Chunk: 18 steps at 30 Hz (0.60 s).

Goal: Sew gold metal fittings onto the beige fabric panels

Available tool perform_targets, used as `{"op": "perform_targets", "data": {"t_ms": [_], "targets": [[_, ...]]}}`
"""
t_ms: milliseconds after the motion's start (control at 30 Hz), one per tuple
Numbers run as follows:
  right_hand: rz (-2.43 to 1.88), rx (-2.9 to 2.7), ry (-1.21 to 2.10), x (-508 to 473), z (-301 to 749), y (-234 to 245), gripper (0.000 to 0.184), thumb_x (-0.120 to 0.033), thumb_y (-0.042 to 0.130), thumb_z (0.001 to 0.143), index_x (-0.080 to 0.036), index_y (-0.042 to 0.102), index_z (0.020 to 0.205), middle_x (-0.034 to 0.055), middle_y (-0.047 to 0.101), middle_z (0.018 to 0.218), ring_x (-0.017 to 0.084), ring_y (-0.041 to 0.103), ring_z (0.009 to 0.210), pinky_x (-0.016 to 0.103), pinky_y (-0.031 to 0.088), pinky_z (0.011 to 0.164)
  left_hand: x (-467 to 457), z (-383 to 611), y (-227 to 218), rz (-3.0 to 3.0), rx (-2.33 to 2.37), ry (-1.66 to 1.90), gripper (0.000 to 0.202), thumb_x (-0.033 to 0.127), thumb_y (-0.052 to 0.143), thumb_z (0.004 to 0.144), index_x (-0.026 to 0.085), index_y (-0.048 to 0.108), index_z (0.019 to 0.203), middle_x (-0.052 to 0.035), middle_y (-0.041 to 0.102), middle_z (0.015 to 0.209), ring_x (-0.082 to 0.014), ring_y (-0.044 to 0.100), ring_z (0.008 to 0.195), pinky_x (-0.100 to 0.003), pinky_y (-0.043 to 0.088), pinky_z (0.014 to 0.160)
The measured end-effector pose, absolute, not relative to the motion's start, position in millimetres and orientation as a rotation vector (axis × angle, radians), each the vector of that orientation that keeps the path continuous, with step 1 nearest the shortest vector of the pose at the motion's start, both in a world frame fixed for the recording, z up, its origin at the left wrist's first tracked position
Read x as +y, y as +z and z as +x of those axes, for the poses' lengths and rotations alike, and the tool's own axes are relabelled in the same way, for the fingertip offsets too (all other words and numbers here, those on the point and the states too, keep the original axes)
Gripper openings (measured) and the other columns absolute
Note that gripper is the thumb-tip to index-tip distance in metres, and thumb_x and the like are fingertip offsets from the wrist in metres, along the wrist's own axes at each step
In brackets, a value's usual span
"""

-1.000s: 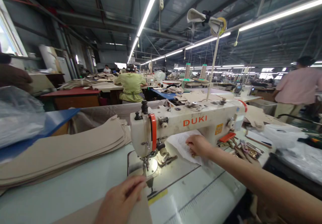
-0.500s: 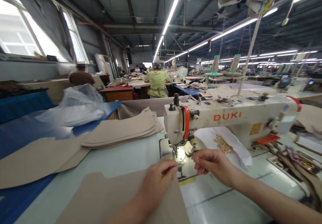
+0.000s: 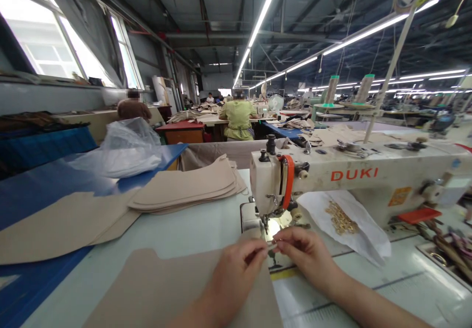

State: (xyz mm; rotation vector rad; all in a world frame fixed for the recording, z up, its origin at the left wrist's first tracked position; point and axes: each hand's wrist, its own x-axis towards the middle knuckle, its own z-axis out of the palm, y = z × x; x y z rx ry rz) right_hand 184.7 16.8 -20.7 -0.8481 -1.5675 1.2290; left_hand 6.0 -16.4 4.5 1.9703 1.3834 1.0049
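My left hand (image 3: 238, 271) is closed in a pinch above a flat beige fabric panel (image 3: 173, 288), which lies on the sewing table. Close to its fingertips, my right hand (image 3: 308, 254) pinches too, just in front of the needle area of a white sewing machine (image 3: 271, 185). A tiny pale bit shows between the two sets of fingertips, too small to name. Behind my right hand, several small gold-coloured metal pieces (image 3: 341, 217) lie heaped on a white sheet (image 3: 368, 237).
Stacked beige panels (image 3: 188, 185) lie left of the machine, with more panels (image 3: 62, 224) reaching over a blue surface. A clear plastic bag (image 3: 129, 151) rests farther back. At the right is a tray with straps and rings (image 3: 442, 254). Co-workers (image 3: 238, 116) sit ahead.
My right hand has moved left so its fingertips meet those of my left hand. The camera view has turned slightly left. The fabric panel stays on the table.
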Motion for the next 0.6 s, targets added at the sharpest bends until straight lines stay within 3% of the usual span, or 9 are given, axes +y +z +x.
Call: {"op": "perform_targets", "data": {"t_ms": [133,333,600], "targets": [[-0.823,-1.511,1.168,13.9,181.5,-22.8,0.031,-0.044,0.065,0.077,-0.019,0.061,0.096,0.0055,0.069,0.082,0.017,0.064,0.073,0.027,0.05,0.067,-17.8,9.8,1.6,1.999,1.411,1.003,0.019,0.022,0.049,0.082,0.02,0.067,0.08,-0.0002,0.068,0.072,-0.0145,0.061,0.067,-0.021,0.044,0.063],[-0.912,-1.557,1.092,13.3,181.5,-23.0,0.024,-0.043,0.064,0.077,-0.02,0.071,0.082,0.0053,0.069,0.077,0.017,0.062,0.068,0.027,0.05,0.064,-20.0,11.8,0.2,1.958,1.458,0.985,0.018,0.024,0.046,0.082,0.02,0.062,0.074,0.002,0.058,0.058,-0.0129,0.054,0.055,-0.02,0.039,0.053],[-0.889,-1.65,1.055,7.9,180.9,-21.6,0.019,-0.034,0.06,0.081,-0.022,0.071,0.09,0.0045,0.07,0.084,0.017,0.063,0.073,0.025,0.049,0.067,-21.0,14.2,2.2,1.903,1.482,1.038,0.018,0.025,0.046,0.083,0.019,0.059,0.072,0.0038,0.052,0.053,-0.0121,0.05,0.049,-0.02,0.036,0.049]]}}
